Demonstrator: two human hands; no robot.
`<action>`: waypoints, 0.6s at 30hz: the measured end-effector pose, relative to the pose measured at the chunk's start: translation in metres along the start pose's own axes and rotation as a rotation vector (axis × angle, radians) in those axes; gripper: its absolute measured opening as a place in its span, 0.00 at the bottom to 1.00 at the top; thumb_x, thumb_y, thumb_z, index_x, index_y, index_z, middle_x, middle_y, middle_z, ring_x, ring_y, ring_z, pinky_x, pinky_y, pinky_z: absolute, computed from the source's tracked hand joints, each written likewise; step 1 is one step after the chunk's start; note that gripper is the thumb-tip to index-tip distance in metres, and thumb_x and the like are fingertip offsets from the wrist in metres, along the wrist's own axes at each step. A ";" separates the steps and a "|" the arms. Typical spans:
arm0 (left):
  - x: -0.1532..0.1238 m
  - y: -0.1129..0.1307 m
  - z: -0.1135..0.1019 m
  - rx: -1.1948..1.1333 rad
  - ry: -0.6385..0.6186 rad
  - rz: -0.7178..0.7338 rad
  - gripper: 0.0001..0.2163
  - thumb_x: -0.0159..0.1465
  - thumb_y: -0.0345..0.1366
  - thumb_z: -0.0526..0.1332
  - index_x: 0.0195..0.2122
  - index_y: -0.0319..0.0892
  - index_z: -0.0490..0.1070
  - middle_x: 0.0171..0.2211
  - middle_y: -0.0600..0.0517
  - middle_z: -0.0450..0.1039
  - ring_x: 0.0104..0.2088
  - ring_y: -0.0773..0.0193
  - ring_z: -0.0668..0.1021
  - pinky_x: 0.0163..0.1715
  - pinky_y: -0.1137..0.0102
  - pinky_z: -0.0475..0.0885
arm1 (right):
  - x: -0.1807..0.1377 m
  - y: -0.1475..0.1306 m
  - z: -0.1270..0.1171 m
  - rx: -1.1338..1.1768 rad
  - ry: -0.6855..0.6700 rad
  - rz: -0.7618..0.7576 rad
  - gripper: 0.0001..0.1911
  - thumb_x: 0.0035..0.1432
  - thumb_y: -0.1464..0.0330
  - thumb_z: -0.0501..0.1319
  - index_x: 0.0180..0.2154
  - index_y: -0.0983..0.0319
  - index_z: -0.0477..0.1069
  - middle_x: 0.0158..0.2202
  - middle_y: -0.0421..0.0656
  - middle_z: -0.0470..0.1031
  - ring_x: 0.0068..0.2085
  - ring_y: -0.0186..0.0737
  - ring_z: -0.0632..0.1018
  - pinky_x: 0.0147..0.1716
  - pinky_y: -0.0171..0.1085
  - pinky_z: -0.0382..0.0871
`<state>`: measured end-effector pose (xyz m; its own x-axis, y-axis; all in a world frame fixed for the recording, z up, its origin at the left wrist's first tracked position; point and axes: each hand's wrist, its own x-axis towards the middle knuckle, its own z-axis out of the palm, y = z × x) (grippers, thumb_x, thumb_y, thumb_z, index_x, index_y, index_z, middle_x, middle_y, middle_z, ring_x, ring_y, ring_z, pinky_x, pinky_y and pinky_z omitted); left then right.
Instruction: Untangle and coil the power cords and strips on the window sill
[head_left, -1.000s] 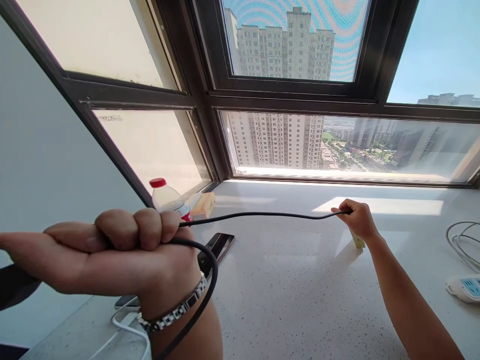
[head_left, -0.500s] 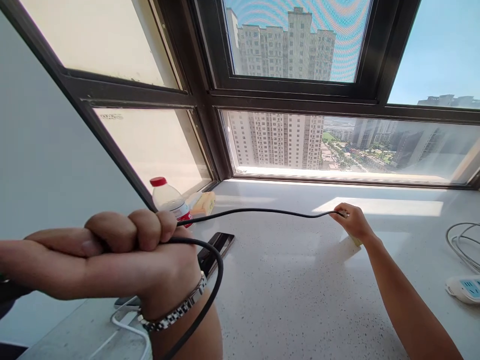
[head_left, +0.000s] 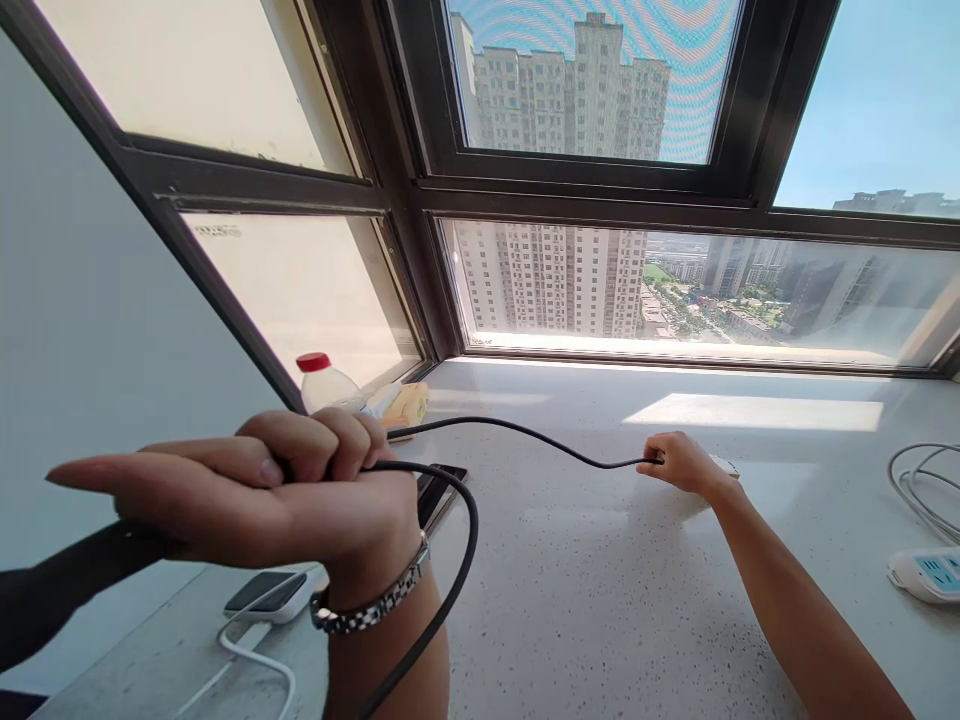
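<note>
Cable of smooth black rubber, thin and round [head_left: 517,432], stretches across the near left part of the white speckled stone tabletop [head_left: 600,600], hanging in the air between the two hands. Its left portion is clamped in the left hand [head_left: 285,490], whose curled fingers [head_left: 330,445] are pressed shut around it while the forefinger and thumb point out toward the left edge. From that fist one length arcs up and then dips rightward to the right hand [head_left: 682,462], which pinches the cable's far end between closed fingertips, low over the tabletop near its middle. A second length loops out of the fist, bends round to the right and drops past the wrist toward the near edge. A metal link watch [head_left: 375,605] circles the left wrist.

Just behind the left hand lies a flat dark glossy phone [head_left: 439,488], partly hidden. Toward the near left corner rests a small rounded white charger with a dark top [head_left: 274,595], trailing a white cord [head_left: 247,660]. At the far left corner, by the dark window frame [head_left: 420,190], stand a clear plastic bottle with a red cap [head_left: 326,382] and a yellowish soft packet [head_left: 405,402]. At the right edge lie a white power strip [head_left: 926,573] and coiled pale grey wires [head_left: 919,485].
</note>
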<state>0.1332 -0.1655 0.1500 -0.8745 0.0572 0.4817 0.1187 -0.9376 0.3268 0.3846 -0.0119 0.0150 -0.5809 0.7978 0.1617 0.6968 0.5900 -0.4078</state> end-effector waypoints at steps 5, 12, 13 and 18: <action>-0.004 -0.017 -0.003 0.066 -0.252 0.198 0.28 0.63 0.49 0.58 0.17 0.41 0.42 0.12 0.60 0.40 0.11 0.74 0.49 0.11 0.74 0.46 | 0.003 -0.004 0.015 -0.126 -0.085 0.020 0.11 0.54 0.60 0.64 0.27 0.60 0.72 0.30 0.43 0.76 0.29 0.37 0.73 0.25 0.34 0.58; -0.006 -0.025 0.000 0.034 -0.364 0.121 0.29 0.62 0.48 0.60 0.16 0.40 0.42 0.12 0.60 0.42 0.11 0.76 0.50 0.11 0.75 0.46 | 0.007 -0.004 0.029 -0.193 -0.188 0.043 0.14 0.51 0.56 0.67 0.32 0.59 0.75 0.35 0.44 0.78 0.34 0.41 0.76 0.29 0.34 0.61; -0.006 -0.026 0.001 0.039 -0.358 0.112 0.28 0.63 0.47 0.59 0.16 0.40 0.42 0.12 0.61 0.42 0.11 0.76 0.50 0.11 0.75 0.45 | 0.008 -0.004 0.030 -0.201 -0.193 0.047 0.14 0.51 0.56 0.67 0.32 0.60 0.75 0.35 0.44 0.78 0.34 0.41 0.76 0.29 0.34 0.61; -0.006 -0.030 0.003 0.023 -0.347 0.123 0.28 0.63 0.50 0.58 0.16 0.42 0.43 0.10 0.62 0.41 0.10 0.77 0.48 0.08 0.75 0.43 | 0.010 -0.002 0.033 -0.232 -0.185 0.068 0.16 0.51 0.54 0.66 0.33 0.60 0.75 0.36 0.44 0.78 0.37 0.43 0.76 0.35 0.36 0.62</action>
<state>0.1361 -0.1366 0.1401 -0.6416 0.0613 0.7646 0.2266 -0.9372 0.2653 0.3633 -0.0095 -0.0125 -0.5812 0.8131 -0.0341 0.8022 0.5653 -0.1922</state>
